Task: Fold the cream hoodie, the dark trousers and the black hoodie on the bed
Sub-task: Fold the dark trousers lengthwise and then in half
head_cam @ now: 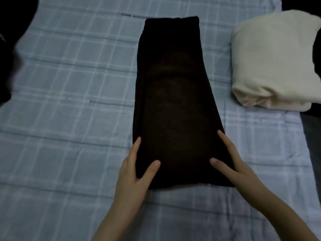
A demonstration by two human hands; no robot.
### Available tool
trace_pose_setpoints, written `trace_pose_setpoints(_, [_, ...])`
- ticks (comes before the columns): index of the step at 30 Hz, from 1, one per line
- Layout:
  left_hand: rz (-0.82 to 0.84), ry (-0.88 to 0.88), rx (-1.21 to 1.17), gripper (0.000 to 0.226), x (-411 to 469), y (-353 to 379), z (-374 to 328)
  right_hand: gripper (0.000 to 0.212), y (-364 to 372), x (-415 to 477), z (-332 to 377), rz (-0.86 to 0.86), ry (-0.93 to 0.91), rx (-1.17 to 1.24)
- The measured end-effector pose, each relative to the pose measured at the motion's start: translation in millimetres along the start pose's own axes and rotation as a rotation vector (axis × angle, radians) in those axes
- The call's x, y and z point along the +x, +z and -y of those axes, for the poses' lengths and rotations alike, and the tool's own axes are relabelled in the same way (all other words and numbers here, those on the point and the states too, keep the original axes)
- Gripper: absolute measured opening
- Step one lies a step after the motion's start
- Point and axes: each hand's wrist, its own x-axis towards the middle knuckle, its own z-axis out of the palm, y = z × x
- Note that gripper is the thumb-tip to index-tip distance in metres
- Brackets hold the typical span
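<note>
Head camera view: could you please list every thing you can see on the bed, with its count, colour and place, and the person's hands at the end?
trousers: one, dark, centre of the bed, folded into a long strip
cream hoodie: one, cream, right side, folded, apart from the trousers
bed sheet: one, light blue with white checks, under everything
left dark cloth: one, black, far left edge, too dark to identify
right dark cloth: one, black, right edge, overlapping the hoodie
left hand: one, near left corner of the trousers, thumb on top, straight finger along the edge
right hand: one, near right corner, thumb on top, straight finger along the edge
</note>
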Motion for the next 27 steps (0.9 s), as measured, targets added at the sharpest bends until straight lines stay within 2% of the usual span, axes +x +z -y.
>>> trace_pose_setpoints(4, [0.058,0.011,-0.083,0.078,-8.9,-3.0,9.1,0.072,15.4,-15.0,-4.4,-0.098,-0.008,0.012])
trace_pose_setpoints(7, [0.032,0.039,-0.092,0.077,-15.0,-19.8,20.0,0.072,29.1,-38.8,-6.9,-0.169,-0.033,-0.031])
trace_pose_setpoints(17, [0.146,-0.084,0.004,0.078,-135.4,-87.2,51.3,0.072,96.9,-184.4,-12.0,-0.213,0.068,0.007])
trace_pose_setpoints(22, [0.034,0.017,0.015,0.070,-126.6,-102.6,7.0,0.064,89.5,-185.5,32.9,-0.429,0.008,-0.011])
trace_pose_setpoints(25, [-0.076,0.078,0.006,0.075,-105.2,-104.0,-32.3,0.059,81.7,-174.2,60.8,-0.637,-0.101,-0.058])
trace_pose_setpoints(27, [-0.188,0.138,-0.086,0.069,-91.4,-104.9,-55.7,0.056,80.1,-163.7,76.2,-0.759,-0.206,0.026])
